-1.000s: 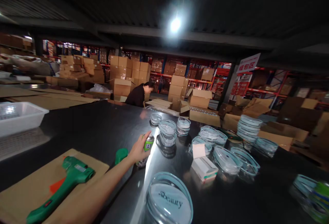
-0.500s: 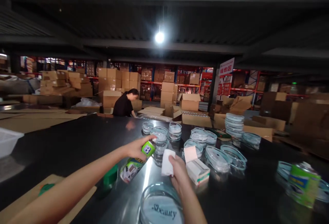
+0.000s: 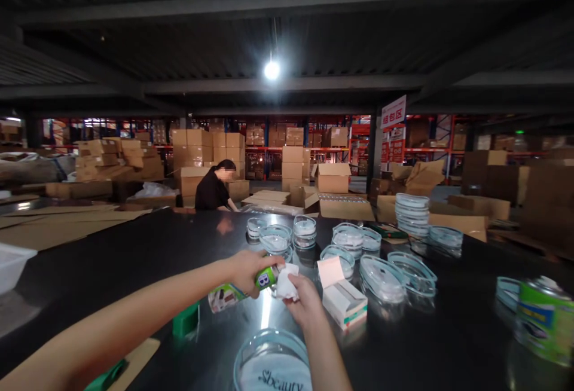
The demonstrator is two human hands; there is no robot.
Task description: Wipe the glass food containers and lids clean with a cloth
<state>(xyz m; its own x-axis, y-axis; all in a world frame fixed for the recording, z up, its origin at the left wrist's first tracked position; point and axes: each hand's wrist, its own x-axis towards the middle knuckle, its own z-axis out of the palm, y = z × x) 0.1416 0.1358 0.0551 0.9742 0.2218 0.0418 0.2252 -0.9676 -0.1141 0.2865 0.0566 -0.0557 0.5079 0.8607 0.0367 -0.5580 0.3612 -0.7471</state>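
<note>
My left hand (image 3: 247,268) is wrapped round a small green-and-white spray can (image 3: 237,288), tilted with its top toward the right. My right hand (image 3: 304,301) pinches a crumpled white tissue (image 3: 285,281) held right against the can's top. Just below both hands a round glass lid (image 3: 271,364) with printed lettering lies on the dark table (image 3: 134,247). An open white tissue box (image 3: 341,298) sits just right of my right hand.
Several glass lids and small bowls (image 3: 345,238) spread across the table, with a stack of lids (image 3: 411,211) at the back right. A green-labelled tin (image 3: 545,319) stands at the far right. A green cap (image 3: 186,321) lies left. A person (image 3: 214,188) in black works among cardboard boxes behind.
My left hand lifted the spray can off the table and tilted it. My right hand came into view with the tissue and brought it up against the can's top.
</note>
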